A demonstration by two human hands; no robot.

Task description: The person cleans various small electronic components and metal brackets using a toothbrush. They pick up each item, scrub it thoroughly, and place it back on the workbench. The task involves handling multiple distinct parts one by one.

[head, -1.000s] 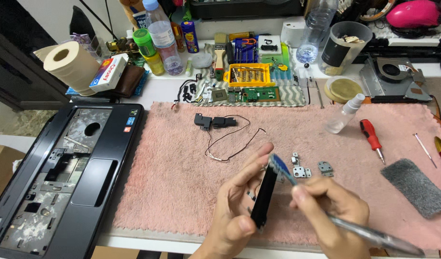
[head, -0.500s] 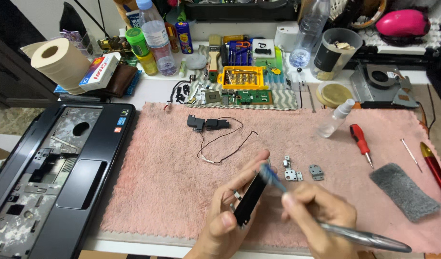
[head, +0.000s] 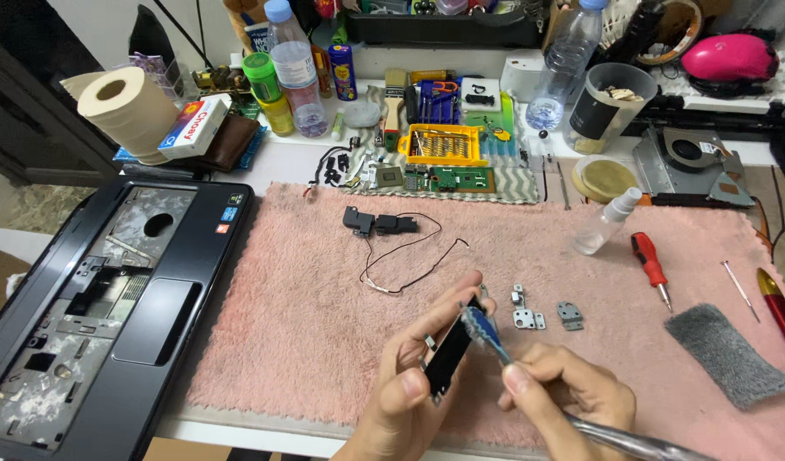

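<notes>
My left hand (head: 410, 384) holds a narrow black rectangular part (head: 448, 354) upright between thumb and fingers, low over the pink towel (head: 324, 299). My right hand (head: 563, 401) grips a brush (head: 486, 333) with blue bristles and a silver handle, its bristles resting against the upper end of the black part. Small metal brackets (head: 526, 318) lie on the towel just right of my hands. A pair of small black speakers with thin wires (head: 380, 225) lies farther back on the towel.
An opened laptop base (head: 93, 299) lies at the left. A red screwdriver (head: 649, 265), a small spray bottle (head: 606, 224) and a grey pad (head: 726, 354) sit at the right. Bottles, a yellow bit case (head: 444, 145), a paper roll (head: 123, 111) and circuit boards crowd the back.
The brush has shifted slightly along the top of the black part. Both hands stay in nearly the same place over the towel.
</notes>
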